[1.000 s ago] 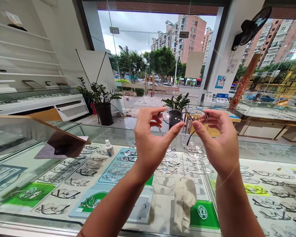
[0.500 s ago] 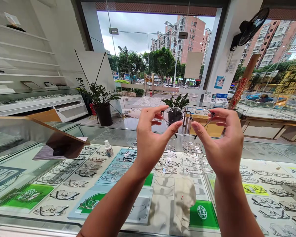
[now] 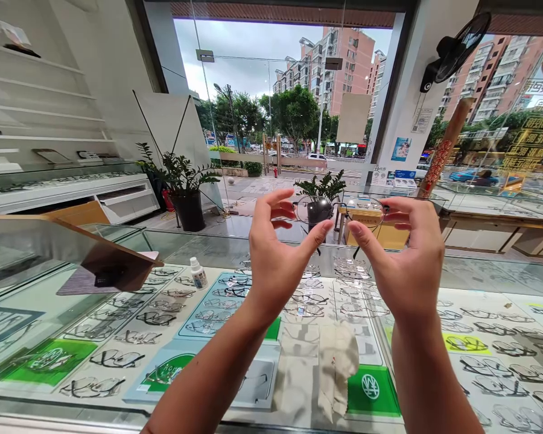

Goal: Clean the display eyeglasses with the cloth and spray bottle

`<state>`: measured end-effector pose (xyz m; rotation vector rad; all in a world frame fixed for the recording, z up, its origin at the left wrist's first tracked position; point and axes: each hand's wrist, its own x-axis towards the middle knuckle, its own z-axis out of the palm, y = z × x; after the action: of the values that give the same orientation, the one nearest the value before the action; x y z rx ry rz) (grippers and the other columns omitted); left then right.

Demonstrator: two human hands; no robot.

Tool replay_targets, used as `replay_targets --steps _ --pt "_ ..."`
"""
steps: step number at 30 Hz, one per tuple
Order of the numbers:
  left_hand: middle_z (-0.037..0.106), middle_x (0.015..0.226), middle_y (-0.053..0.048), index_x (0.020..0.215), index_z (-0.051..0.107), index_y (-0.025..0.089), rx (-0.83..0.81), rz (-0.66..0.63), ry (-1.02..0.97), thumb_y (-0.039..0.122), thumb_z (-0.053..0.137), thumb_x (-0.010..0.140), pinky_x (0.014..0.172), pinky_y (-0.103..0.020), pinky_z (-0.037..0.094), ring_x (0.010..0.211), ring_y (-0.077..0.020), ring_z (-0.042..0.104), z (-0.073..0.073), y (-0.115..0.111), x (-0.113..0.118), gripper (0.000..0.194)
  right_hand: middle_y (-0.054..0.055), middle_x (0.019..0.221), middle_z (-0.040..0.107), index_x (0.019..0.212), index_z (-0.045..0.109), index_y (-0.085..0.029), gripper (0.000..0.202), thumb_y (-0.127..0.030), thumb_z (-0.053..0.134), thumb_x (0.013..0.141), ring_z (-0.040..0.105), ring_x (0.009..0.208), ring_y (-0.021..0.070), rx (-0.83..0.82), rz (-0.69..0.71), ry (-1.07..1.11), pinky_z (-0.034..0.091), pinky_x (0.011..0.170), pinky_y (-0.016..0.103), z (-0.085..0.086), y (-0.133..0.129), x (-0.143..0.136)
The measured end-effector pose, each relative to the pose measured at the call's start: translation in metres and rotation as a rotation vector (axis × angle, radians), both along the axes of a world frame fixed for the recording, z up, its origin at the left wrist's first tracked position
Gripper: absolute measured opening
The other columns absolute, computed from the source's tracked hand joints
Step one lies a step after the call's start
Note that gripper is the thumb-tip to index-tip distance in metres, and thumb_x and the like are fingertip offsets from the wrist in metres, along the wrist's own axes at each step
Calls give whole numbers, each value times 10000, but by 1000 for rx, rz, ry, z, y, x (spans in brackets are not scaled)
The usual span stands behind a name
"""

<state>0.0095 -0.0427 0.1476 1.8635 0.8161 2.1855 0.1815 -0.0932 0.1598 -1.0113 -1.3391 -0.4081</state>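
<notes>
A pair of thin-framed eyeglasses [image 3: 341,207] with round clear lenses is held up above the glass counter, its temples pointing away and down. My left hand [image 3: 276,250] holds its left side, the thumb by the lower rim and the fingers curved near the hinge. On the other side, my right hand [image 3: 409,256] pinches the frame's right end, thumb below the lens. A crumpled beige cloth [image 3: 337,371] lies on the counter under my hands. To the left stands a small white bottle [image 3: 198,274].
The glass display counter [image 3: 298,355] contains several rows of spectacle frames. A tilted wooden-backed mirror or panel [image 3: 113,256] juts in at left. Beyond are potted plants [image 3: 190,205], glass doors and a wall fan [image 3: 457,48].
My left fingers have lifted and spread slightly at the hinge. The eyeglasses have tilted a little, and light now glints on the left lens. The view has shifted slightly.
</notes>
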Motion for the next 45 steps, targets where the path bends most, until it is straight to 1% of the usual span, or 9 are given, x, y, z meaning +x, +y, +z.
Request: replay_targets --steps 11,16,19,22,24,31,35,39,45 --pt "643 1217 -87 1257 632 250 51 -16 -61 421 909 787 941 -370 608 1021 -188 660 -4 5 3 572 72 1093 632 1175 658 -257 442 -549 789 870 599 1017 276 62 -28 3 519 917 466 -3 5 -8" --pt "644 1213 -90 1263 627 248 58 5 -63 430 897 800 950 -378 618 1044 -196 669 -7 13 3 566 78 1097 650 1162 663 -251 451 -570 783 865 612 1029 279 77 -24 15 531 930 480 -6 10 -14" --pt "638 1233 -94 1277 617 246 76 23 -60 430 875 824 952 -378 621 1072 -201 669 -8 21 3 552 83 1127 661 1150 673 -242 469 -574 800 843 634 1038 265 35 107 101 552 901 449 -8 17 -12" --pt "618 1261 -93 1269 614 248 136 86 -52 441 872 821 950 -387 626 1100 -209 657 -9 29 1 552 84 1119 697 1135 676 -221 402 -549 731 910 676 1002 229 -30 304 263 565 869 404 -9 27 -6" --pt "609 1258 -93 1256 619 245 178 130 -37 443 877 812 952 -396 626 1120 -219 647 -9 32 0 551 78 1076 725 1109 689 -209 361 -531 691 945 694 972 211 -71 374 341 568 873 393 -10 34 -3" --pt "614 1245 -99 1264 622 234 290 195 12 425 892 790 976 -431 621 1170 -247 626 -10 34 -1 578 77 1034 772 1056 758 -194 363 -528 735 916 711 935 196 -121 460 433 579 851 379 -14 45 4" --pt "611 1243 -101 1260 624 236 267 214 5 467 894 777 971 -435 619 1170 -255 627 -10 34 0 599 77 1043 779 1030 776 -197 362 -533 756 898 711 917 193 -145 472 445 586 836 376 -15 47 7" --pt "612 1255 -104 1274 618 234 265 207 17 452 887 792 992 -441 604 1177 -256 623 -11 35 -1 593 82 1058 781 1039 780 -196 365 -529 763 893 722 947 203 -158 493 454 598 863 396 -15 47 8" --pt "621 1256 -102 1306 604 219 304 231 67 422 861 833 1009 -429 582 1173 -248 628 -12 38 -2 576 79 1073 786 1029 786 -219 312 -502 764 899 737 1014 219 -208 610 527 595 891 394 -12 44 7"
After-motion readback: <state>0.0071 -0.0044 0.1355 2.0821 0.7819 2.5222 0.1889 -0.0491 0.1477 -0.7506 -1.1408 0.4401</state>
